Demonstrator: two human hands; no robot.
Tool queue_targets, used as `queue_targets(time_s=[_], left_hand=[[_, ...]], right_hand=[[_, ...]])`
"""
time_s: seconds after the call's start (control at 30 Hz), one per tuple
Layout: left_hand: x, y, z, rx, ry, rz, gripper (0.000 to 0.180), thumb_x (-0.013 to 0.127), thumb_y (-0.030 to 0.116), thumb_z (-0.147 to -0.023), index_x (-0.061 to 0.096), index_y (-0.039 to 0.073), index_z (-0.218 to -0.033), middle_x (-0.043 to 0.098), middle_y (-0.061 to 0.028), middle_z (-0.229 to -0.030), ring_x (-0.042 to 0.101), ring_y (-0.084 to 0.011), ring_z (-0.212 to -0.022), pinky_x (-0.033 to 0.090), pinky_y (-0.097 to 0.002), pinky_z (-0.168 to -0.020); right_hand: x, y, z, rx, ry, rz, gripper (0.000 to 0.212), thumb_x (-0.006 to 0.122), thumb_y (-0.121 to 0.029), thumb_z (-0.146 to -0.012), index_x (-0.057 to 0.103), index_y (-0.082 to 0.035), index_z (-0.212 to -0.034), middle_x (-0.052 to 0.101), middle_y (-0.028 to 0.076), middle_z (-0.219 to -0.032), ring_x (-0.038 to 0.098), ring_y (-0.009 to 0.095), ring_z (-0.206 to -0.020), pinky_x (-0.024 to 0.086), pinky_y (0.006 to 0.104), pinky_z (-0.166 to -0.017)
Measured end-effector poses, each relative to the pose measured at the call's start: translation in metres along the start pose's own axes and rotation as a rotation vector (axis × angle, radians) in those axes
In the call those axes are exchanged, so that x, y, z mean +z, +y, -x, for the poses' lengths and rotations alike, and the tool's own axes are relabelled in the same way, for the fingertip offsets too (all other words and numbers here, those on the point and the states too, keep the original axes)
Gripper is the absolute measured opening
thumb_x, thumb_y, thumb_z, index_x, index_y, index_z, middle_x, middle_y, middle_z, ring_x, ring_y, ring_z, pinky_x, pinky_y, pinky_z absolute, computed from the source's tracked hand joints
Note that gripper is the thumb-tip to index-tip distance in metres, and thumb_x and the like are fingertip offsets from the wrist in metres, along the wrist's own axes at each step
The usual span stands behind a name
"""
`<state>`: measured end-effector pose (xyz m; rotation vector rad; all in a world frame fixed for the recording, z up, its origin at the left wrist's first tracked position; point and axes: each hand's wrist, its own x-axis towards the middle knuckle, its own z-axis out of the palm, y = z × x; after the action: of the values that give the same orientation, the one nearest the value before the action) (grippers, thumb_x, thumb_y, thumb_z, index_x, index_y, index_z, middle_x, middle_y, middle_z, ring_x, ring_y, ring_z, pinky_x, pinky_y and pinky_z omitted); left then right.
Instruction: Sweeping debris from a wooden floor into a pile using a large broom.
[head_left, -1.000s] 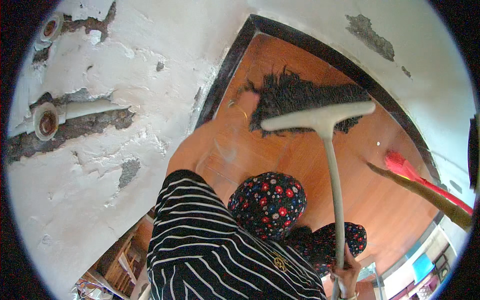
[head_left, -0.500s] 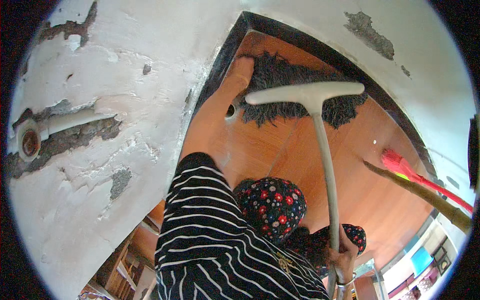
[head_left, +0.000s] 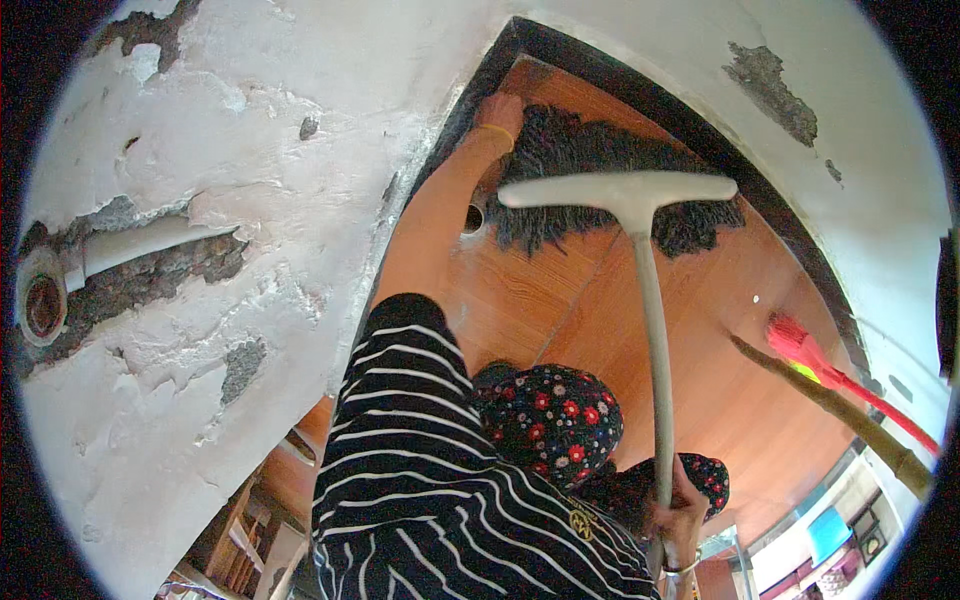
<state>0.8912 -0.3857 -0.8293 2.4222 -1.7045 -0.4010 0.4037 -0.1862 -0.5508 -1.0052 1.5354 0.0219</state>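
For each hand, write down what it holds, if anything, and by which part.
The right hand grips the mop low on its pale handle, far from the head. The left hand is on the mop's dark fringe at the corner; whether it grips cannot be told.

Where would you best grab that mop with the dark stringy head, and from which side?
Grip the mop on its long pale handle, low down where the right hand holds it, coming from the side. The shaft is bare, straight and slim; the stringy head is floppy, pressed to the floor.

Peeling white plaster wall (head_left: 250, 150) with exposed pipe (head_left: 140, 245), dark baseboard (head_left: 700, 120), orange wood-look floor (head_left: 560, 300), red broom (head_left: 840, 375) lying apart, daylight throughout
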Motion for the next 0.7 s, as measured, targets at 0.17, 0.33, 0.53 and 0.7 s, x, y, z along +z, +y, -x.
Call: queue_targets(time_s=[0.17, 0.33, 0.53, 0.7], left_hand=[[-0.009, 0.003, 0.016, 0.076, -0.118, -0.239, 0.021, 0.047, 0.012, -0.081, 0.066, 0.005, -0.084, 0.063, -0.0180, -0.086, 0.062, -0.0327, -0.081, 0.052, -0.0404, -0.070], [-0.017, 0.013, 0.082, 0.168, -0.137, -0.292, 0.019, 0.048, 0.009, -0.078, 0.066, 0.004, -0.074, 0.064, -0.0175, -0.076, 0.064, -0.0309, -0.072, 0.052, -0.0407, -0.062], [0.006, 0.056, 0.168, 0.206, -0.449, -0.318, 0.016, 0.052, 0.009, -0.073, 0.067, 0.004, -0.074, 0.064, -0.0152, -0.075, 0.063, -0.0295, -0.073, 0.051, -0.0420, -0.065], [-0.008, 0.087, 0.209, 0.147, -0.540, -0.267, 0.015, 0.053, 0.014, -0.071, 0.068, 0.011, -0.072, 0.065, -0.0117, -0.074, 0.064, -0.0272, -0.076, 0.049, -0.0449, -0.068]], right_hand=[[0.013, -0.017, -0.007, -0.044, 0.024, -0.082, 0.067, 0.054, 0.007, -0.061, 0.042, 0.000, -0.127, 0.053, 0.001, -0.071, 0.046, 0.006, -0.051, 0.037, 0.0184, -0.042], [-0.016, -0.020, 0.010, -0.045, 0.002, 0.032, 0.062, 0.053, 0.008, -0.067, 0.043, -0.002, -0.127, 0.053, 0.001, -0.071, 0.047, 0.006, -0.051, 0.040, 0.0197, -0.043], [-0.057, -0.011, 0.063, 0.034, -0.027, 0.140, 0.064, 0.052, 0.003, -0.064, 0.042, -0.002, -0.127, 0.053, 0.001, -0.063, 0.048, 0.007, -0.048, 0.041, 0.0220, -0.042], [-0.086, -0.044, 0.104, 0.024, -0.099, 0.442, 0.055, 0.055, -0.002, -0.076, 0.042, -0.008, -0.129, 0.053, 0.003, -0.067, 0.045, 0.011, -0.050, 0.037, 0.0213, -0.045]])
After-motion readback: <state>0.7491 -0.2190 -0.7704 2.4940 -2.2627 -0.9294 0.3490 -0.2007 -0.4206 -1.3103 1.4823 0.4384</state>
